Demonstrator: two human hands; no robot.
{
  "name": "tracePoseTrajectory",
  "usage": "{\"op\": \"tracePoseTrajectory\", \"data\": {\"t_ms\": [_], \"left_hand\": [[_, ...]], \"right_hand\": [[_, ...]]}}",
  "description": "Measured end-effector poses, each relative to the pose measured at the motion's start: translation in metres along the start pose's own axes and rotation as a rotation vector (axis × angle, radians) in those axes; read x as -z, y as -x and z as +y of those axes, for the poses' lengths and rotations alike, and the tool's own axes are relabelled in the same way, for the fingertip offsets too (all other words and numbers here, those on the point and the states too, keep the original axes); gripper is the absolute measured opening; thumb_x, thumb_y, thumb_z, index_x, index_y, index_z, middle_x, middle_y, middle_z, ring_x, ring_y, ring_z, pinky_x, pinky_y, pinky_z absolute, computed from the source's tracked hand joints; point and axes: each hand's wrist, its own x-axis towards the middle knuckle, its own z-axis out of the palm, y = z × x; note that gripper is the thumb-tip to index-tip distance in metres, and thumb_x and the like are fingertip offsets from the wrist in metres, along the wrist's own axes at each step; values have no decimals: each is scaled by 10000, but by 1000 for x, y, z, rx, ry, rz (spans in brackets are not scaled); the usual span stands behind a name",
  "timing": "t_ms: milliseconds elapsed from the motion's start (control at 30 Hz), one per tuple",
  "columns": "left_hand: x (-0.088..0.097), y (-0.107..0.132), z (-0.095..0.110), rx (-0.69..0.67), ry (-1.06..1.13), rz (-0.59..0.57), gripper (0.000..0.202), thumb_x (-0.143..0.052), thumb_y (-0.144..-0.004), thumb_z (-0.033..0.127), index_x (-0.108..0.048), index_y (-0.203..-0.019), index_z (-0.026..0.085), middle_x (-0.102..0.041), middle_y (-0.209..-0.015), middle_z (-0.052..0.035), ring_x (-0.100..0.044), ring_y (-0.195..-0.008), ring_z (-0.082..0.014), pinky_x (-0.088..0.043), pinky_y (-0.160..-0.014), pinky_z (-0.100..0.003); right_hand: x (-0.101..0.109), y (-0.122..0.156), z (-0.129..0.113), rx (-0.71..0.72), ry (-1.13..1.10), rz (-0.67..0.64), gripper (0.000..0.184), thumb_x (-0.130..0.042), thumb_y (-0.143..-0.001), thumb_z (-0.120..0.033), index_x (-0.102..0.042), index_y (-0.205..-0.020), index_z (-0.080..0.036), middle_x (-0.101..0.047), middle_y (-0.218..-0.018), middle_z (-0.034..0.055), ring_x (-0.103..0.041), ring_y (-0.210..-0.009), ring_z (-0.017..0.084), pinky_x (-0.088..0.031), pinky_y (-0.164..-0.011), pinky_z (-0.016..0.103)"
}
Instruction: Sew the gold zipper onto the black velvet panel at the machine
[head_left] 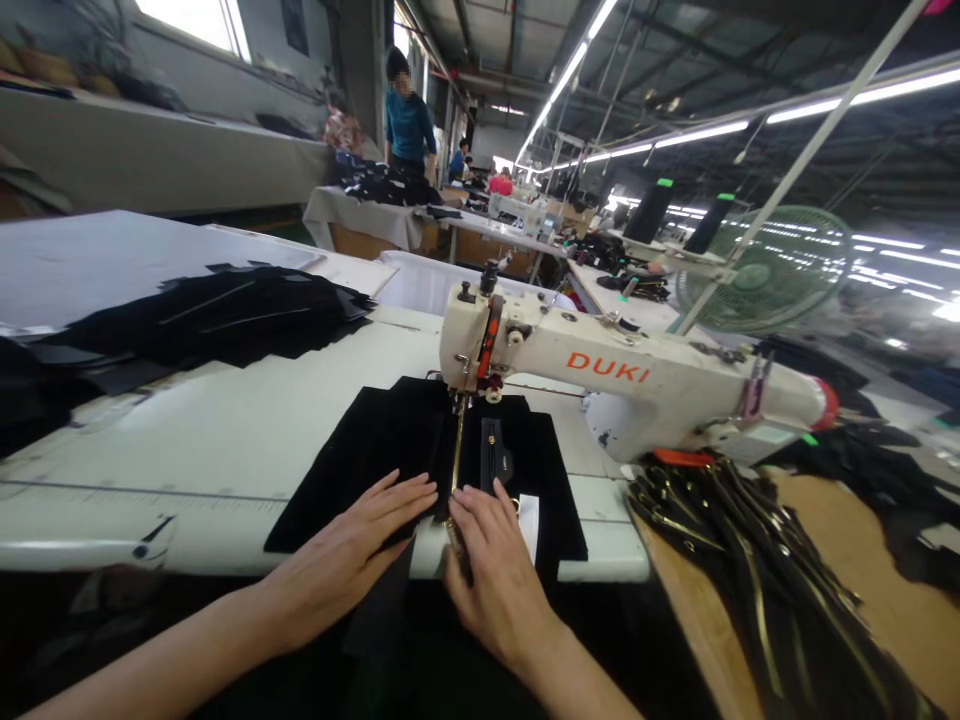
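Observation:
A black fabric panel [382, 430] lies flat under the needle of a white sewing machine [555, 345]. Down its middle runs a gold-toothed zipper [458, 450], leading up to the presser foot. To the left of the zipper, my left hand [360, 540] rests flat on the fabric with its fingers stretched out. My right hand [495, 570] has its fingertips on the zipper's near end, with the thumb below by the table edge and the zipper tape between. Beside it are a black strip with a small gold fitting [493, 450] and a white tag [529, 525].
A pile of black fabric pieces [225, 320] covers part of the table on the left. Several zippers [735, 550] lie heaped on a brown board at right. A green fan [772, 270] and thread cones [649, 212] stand behind the machine. A person [409, 120] stands at a farther table.

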Motion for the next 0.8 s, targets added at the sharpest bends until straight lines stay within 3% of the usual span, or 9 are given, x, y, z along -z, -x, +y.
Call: {"op": "tracePoseTrajectory", "data": {"t_ms": [167,300,400,567,800], "left_hand": [[2,-1,4,-88,-49,-26,687,-409,-926,20,-320,-1561,269,-389,-1593,-32,-293,-1496,-198,-208,-1228,-546],[-2,2,8,-156,-71,-2,826,-367,-820,-64,-270,-1575,253,-400,-1585,-42,-293,-1496,-193,-177,-1232,-575],[-6,4,8,-182,-71,26,884,-350,-781,-92,-243,-1584,262,-423,-1570,-38,-309,-1490,-194,-163,-1236,-584],[-10,5,6,-207,-79,61,858,-346,-818,-89,-215,-1596,247,-435,-1563,-53,-337,-1478,-207,-155,-1242,-580],[-7,3,8,-253,-148,20,896,-351,-803,-99,-129,-1612,218,-425,-1570,-71,-309,-1491,-205,-118,-1242,-587]], "right_hand": [[-2,5,-4,54,56,6,540,-404,-863,17,-504,-1392,-27,-581,-1322,167,-493,-1290,283,-264,-1225,563],[3,3,-1,4,-52,43,423,-483,-932,-37,-570,-1335,-136,-625,-1270,100,-536,-1230,241,-275,-1216,556],[4,-1,0,-65,-147,110,312,-599,-933,-83,-645,-1216,-207,-672,-1157,45,-583,-1139,217,-299,-1194,545],[-2,-9,0,-109,-222,222,237,-646,-909,-59,-697,-1058,-236,-701,-1019,9,-608,-1056,210,-326,-1153,549],[-2,-16,-5,-135,-225,201,206,-692,-854,-18,-671,-929,-208,-670,-915,1,-614,-965,201,-355,-1124,536]]}}
